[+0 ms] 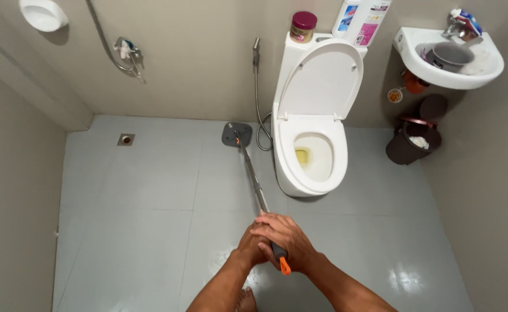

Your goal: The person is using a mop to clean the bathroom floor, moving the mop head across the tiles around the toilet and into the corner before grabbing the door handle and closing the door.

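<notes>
Both of my hands grip the near end of a long metal mop pole. My left hand wraps the pole just under my right hand, which covers the dark grip above the orange tip. The pole slants away to a grey flat mop head resting on the grey tiled floor, close to the back wall and just left of the toilet.
A white toilet with its lid up stands at the back centre, a spray hose beside it. A dark bin sits under a white wall sink. A floor drain lies back left. My foot shows below.
</notes>
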